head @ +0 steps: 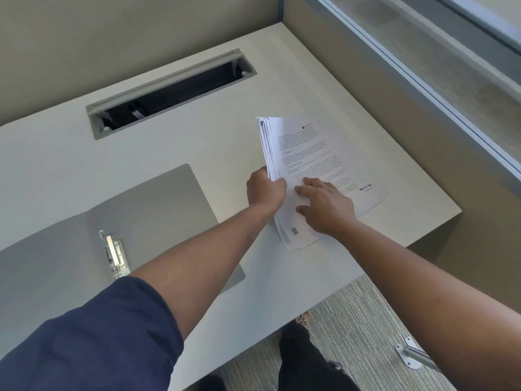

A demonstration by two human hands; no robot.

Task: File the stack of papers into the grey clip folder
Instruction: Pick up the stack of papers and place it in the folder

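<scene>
Currently: stack of papers [315, 165] at 2 o'clock on the white desk [197, 148], near its right edge.
Grey clip folder [146, 210] lies open at 8 o'clock, well apart, bare desk between. Left hand [266, 190] grips the stack's left edge, lifting it; right hand [324, 204] presses flat on top, fingers spread. Beige partitions enclose the desk.

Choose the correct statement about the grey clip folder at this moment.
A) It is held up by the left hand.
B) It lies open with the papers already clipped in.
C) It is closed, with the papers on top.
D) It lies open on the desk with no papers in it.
D: the grey clip folder lies open and bare, its metal clip showing, while both hands, left hand and right hand, are on the stack of papers beside it.
</scene>
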